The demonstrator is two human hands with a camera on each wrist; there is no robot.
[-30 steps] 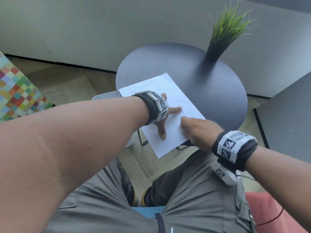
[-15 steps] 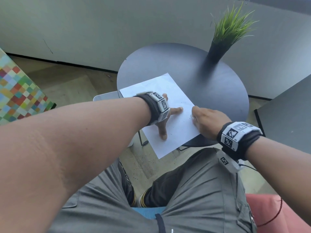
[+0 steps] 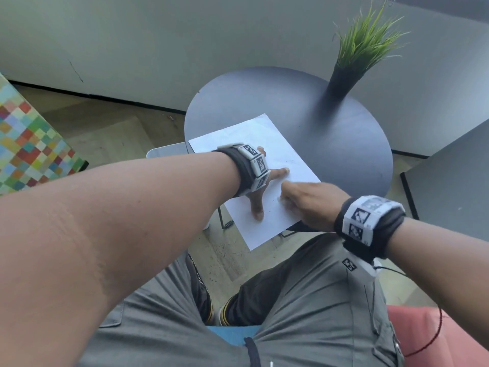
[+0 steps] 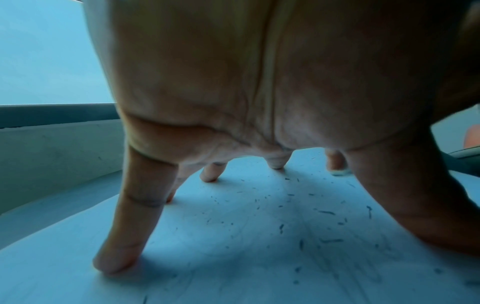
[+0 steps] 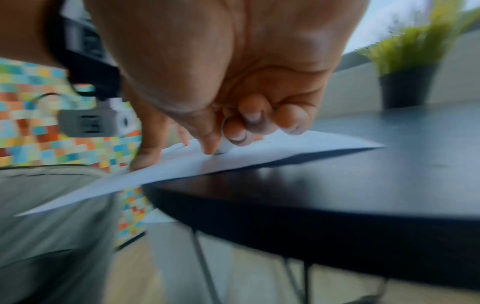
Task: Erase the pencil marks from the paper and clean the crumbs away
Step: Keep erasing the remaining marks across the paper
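Note:
A white sheet of paper [image 3: 264, 144] lies on the round dark table [image 3: 344, 154], its near corner hanging past the edge. My left hand [image 3: 260, 192] presses down on it with spread, straight fingers [image 4: 122, 242]. Dark eraser crumbs [image 4: 324, 211] and faint pencil lines dot the paper [image 4: 233, 257] under that palm. My right hand [image 3: 304, 200] pinches a small white eraser [image 5: 224, 147] and holds its tip against the paper [image 5: 233, 162] just right of the left thumb. The right wrist view is blurred by motion.
A dark pot with green grass [image 3: 344, 78] stands at the table's far right. A grey surface [image 3: 449, 186] sits to the right, a multicoloured checkered block [image 3: 29, 147] to the left. My grey-trousered knees [image 3: 304, 300] are close under the table edge.
My right hand slid right toward the paper's edge, then back left to beside the left thumb, rubbing with the eraser. The left hand has stayed pressed on the sheet.

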